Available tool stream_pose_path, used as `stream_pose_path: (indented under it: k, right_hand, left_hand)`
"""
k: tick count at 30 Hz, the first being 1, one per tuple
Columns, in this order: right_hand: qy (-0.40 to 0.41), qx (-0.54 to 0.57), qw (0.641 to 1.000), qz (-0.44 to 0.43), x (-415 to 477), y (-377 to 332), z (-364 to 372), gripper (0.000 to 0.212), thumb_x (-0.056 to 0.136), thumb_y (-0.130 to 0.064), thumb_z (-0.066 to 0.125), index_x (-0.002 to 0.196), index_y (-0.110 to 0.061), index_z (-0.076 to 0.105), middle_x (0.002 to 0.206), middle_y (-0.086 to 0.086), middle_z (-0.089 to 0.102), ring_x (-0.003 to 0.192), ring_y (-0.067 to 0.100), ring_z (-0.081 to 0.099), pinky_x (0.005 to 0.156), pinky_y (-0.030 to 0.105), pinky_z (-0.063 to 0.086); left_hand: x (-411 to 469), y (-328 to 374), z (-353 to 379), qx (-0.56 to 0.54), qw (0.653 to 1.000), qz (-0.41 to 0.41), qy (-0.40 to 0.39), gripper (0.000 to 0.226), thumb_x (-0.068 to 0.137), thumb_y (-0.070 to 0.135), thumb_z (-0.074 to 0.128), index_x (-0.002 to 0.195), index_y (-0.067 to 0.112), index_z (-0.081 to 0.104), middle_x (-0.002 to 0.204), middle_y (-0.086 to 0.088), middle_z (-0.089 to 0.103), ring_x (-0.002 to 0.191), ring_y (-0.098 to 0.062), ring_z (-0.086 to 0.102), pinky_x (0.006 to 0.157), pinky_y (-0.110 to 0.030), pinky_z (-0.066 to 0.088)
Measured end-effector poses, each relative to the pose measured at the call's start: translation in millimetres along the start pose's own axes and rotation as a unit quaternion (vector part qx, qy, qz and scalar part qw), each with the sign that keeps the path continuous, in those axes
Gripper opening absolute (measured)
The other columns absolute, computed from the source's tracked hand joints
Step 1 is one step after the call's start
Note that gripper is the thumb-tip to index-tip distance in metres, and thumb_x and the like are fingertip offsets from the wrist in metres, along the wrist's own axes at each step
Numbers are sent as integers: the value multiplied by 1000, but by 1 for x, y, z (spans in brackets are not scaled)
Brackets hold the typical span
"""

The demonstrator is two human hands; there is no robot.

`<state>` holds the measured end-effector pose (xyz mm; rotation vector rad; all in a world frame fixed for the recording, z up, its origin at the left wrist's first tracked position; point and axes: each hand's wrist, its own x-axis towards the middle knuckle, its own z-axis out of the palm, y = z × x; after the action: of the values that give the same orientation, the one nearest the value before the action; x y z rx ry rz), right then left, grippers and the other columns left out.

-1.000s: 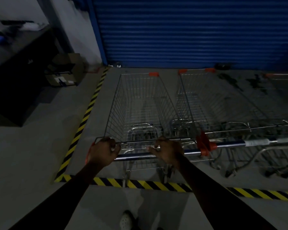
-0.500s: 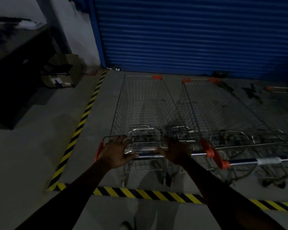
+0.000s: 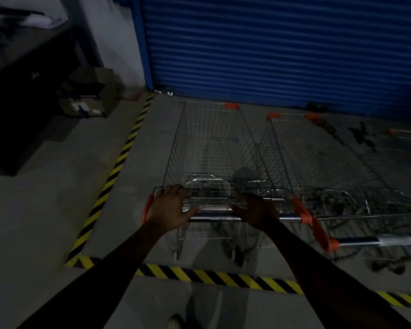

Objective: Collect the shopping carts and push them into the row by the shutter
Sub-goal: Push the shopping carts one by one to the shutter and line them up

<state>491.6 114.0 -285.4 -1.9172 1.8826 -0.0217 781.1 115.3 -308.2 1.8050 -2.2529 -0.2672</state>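
A wire shopping cart (image 3: 214,148) with orange corner caps stands in front of me, its nose close to the blue shutter (image 3: 282,48). My left hand (image 3: 170,207) lies over the left end of its handle bar (image 3: 216,219), fingers straight and thumb spread. On the bar's right part rests my right hand (image 3: 255,210), fingers stretched forward over it. A second cart (image 3: 318,162) is parked right beside the first, with its handle a little nearer to me. Part of a third cart (image 3: 403,132) shows at the far right.
Yellow-black hazard tape (image 3: 119,162) marks the bay's left side and runs along its front edge. A cardboard box (image 3: 90,93) and a dark counter (image 3: 22,103) stand at the left by the wall. My shoe (image 3: 176,321) is at the bottom edge.
The cart has rolled forward toward the shutter, and now stands a little ahead of the second cart. Both hands have gone from gripping the handle to lying on it with straightened fingers.
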Motion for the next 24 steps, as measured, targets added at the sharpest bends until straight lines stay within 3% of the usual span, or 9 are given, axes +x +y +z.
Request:
stream_pose_path:
  k: [3, 6, 9, 12, 15, 18, 21, 24]
  right_hand:
    - [24, 0, 1000, -16, -2, -1, 0, 53, 91, -66, 54, 129, -30, 64, 134, -3, 62, 119, 19, 61, 100, 33, 48]
    - [46, -18, 998, -27, -4, 1, 1, 46, 91, -64, 56, 124, -33, 67, 133, -6, 63, 121, 17, 59, 98, 30, 44]
    - [39, -7, 999, -18, -2, 8, 0, 53, 85, -75, 49, 114, -37, 70, 127, -15, 65, 118, 13, 60, 98, 31, 47]
    - [29, 6, 999, -42, 7, 21, 6, 60, 81, -80, 42, 107, -35, 71, 116, -16, 68, 108, 12, 65, 85, 28, 49]
    - [4, 37, 998, -53, 14, 21, 5, 62, 78, -78, 43, 99, -28, 74, 103, -7, 72, 96, 18, 69, 79, 32, 53]
    - [2, 24, 998, -59, 15, 7, 2, 41, 86, -57, 57, 87, -19, 70, 93, 8, 73, 90, 29, 70, 75, 36, 56]
    - [69, -10, 997, -40, 11, -18, 6, 28, 87, -31, 66, 108, -13, 68, 114, 15, 67, 109, 38, 62, 88, 42, 53]
    - [162, 44, 971, -167, -2, -57, 28, 30, 80, -22, 65, 108, -13, 70, 119, 15, 65, 108, 41, 58, 91, 49, 50]
  left_hand:
    - [-1, 1, 0, 5, 999, 4, 42, 87, 83, 90, 16, 128, 29, 60, 131, 6, 61, 120, -21, 56, 102, -46, 42]
    - [-2, 5, 1, -2, 998, -21, 62, 82, 88, 84, 23, 129, 25, 61, 128, 1, 64, 119, -24, 57, 102, -45, 43]
    - [-6, 14, -1, -58, 992, -73, 84, 77, 87, 81, 31, 126, 24, 62, 125, -1, 65, 118, -27, 58, 101, -45, 44]
    - [-15, 24, 0, -139, 976, -115, 124, 75, 86, 82, 37, 118, 20, 67, 115, -4, 68, 109, -27, 62, 95, -46, 50]
    - [-24, 31, 3, -270, 929, -174, 182, 66, 88, 76, 47, 109, 18, 70, 104, 0, 71, 97, -17, 67, 84, -43, 56]
    - [-40, 39, -12, -331, 888, -213, 239, 56, 93, 68, 53, 105, 16, 70, 100, 3, 72, 95, -11, 67, 85, -41, 55]
    - [-68, 46, -36, -324, 869, -202, 315, 35, 100, 45, 60, 97, 11, 69, 95, 0, 71, 93, -13, 67, 81, -40, 54]
    - [-110, 39, -62, -304, 844, -247, 365, 43, 96, 56, 55, 105, 16, 67, 104, 2, 70, 101, -14, 66, 85, -38, 54]
